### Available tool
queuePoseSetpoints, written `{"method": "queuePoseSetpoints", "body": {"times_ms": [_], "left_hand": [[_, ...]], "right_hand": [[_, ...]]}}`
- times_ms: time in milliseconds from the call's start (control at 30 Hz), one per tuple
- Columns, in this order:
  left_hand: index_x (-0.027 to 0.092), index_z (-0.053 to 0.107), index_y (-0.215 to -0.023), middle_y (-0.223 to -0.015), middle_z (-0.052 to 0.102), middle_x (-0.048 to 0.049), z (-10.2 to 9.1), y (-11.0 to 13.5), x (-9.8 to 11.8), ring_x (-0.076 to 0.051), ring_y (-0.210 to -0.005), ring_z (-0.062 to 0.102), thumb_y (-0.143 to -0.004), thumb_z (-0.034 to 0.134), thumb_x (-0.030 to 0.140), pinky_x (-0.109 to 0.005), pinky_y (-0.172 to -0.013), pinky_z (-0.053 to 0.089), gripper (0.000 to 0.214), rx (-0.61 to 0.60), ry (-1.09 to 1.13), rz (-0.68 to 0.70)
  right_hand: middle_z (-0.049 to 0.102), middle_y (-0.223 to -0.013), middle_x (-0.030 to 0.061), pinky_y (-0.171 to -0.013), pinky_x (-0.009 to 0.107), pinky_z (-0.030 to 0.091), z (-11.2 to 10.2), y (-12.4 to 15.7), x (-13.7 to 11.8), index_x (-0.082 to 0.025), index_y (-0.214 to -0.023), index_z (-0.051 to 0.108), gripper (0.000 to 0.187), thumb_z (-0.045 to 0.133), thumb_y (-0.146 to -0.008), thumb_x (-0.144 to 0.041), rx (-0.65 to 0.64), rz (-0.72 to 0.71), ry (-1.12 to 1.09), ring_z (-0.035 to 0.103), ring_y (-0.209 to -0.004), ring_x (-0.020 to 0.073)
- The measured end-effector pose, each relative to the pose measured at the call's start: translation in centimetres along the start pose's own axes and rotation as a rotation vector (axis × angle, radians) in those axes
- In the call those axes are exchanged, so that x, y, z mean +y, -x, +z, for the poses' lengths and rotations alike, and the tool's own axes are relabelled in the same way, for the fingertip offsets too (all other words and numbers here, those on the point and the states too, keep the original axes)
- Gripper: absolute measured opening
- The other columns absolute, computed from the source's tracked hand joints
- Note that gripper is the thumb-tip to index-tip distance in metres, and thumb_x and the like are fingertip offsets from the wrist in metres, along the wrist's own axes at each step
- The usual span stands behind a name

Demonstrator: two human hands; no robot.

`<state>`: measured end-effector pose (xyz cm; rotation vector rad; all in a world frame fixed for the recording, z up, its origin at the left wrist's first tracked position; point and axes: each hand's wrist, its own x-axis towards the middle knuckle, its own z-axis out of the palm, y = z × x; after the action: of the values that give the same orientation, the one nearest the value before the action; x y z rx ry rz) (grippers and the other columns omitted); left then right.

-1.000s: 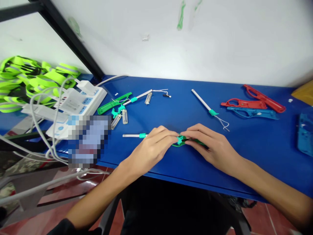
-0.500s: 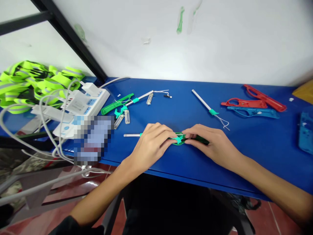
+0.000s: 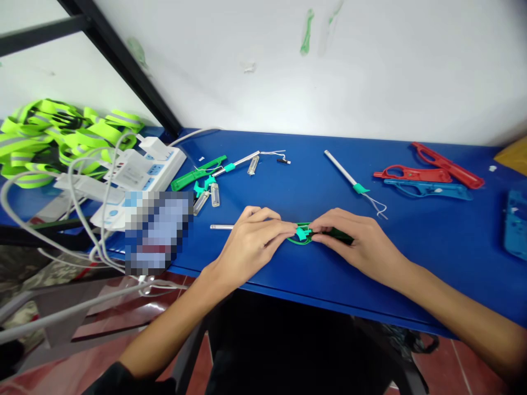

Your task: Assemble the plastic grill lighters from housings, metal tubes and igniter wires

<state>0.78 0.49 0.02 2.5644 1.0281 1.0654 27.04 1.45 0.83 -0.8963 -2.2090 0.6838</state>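
Blue worktop point(image 3: 288, 181), left hand point(image 3: 255, 235) and right hand point(image 3: 354, 236) both pinched nearly closed on a green casing point(image 3: 338, 235), teal bit point(image 3: 302, 234) between 'em.

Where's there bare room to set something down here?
A wide bare patch of tabletop lies between the right forearm and the slim blue casing half. A smaller one lies between the small black piece and the rightmost silver tube. The left end is crowded with the power strip and reflective straps.
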Motion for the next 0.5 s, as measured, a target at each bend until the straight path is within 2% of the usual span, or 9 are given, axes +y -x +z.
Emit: {"method": "queuePoseSetpoints", "body": {"times_ms": [133, 233, 333, 500], "left_hand": [[0.022, 0.074, -0.111, -0.105, 0.085, 0.0025, 0.12, -0.23, 0.18, -0.015, -0.093, 0.073, -0.106, 0.070, 0.017, -0.035, -0.089, 0.047, 0.009, -0.015, 0.009, -0.015], [0.021, 0.072, -0.110, -0.112, 0.081, -0.0012, 0.13, -0.41, 0.36, -0.016, -0.099, 0.073, -0.106, 0.069, 0.019, -0.035, -0.090, 0.048, 0.005, -0.021, 0.040, -0.060], [0.021, 0.073, -0.106, -0.118, 0.077, -0.0053, 0.09, -0.36, 0.32, -0.018, -0.105, 0.072, -0.106, 0.070, 0.025, -0.036, -0.089, 0.049, 0.005, -0.010, 0.034, -0.104], [0.021, 0.075, -0.099, -0.113, 0.077, -0.0044, 0.09, -0.24, 0.21, -0.019, -0.099, 0.067, -0.107, 0.069, 0.026, -0.037, -0.084, 0.045, 0.011, -0.032, -0.035, -0.094]], "right_hand": [[0.078, -0.108, 0.0074, -0.087, 0.035, 0.062, 0.01, -0.19, 0.01, -0.024, -0.116, 0.077, 0.018, 0.062, -0.107, -0.021, -0.011, -0.071, 0.021, 0.074, -0.097, 0.0205], [0.077, -0.107, 0.0073, -0.086, 0.036, 0.062, 0.00, -0.15, 0.00, -0.024, -0.115, 0.077, 0.018, 0.062, -0.107, -0.019, -0.019, -0.088, 0.055, 0.073, -0.097, 0.0199], [0.076, -0.108, 0.0076, -0.086, 0.037, 0.061, 0.02, -0.07, -0.12, -0.024, -0.112, 0.078, 0.017, 0.062, -0.107, -0.020, -0.016, -0.059, 0.061, 0.072, -0.097, 0.0201], [0.074, -0.106, 0.0070, -0.082, 0.035, 0.060, -0.03, -0.16, -0.39, -0.025, -0.108, 0.077, 0.014, 0.064, -0.106, -0.024, -0.034, 0.041, 0.042, 0.071, -0.094, 0.0198]]}}
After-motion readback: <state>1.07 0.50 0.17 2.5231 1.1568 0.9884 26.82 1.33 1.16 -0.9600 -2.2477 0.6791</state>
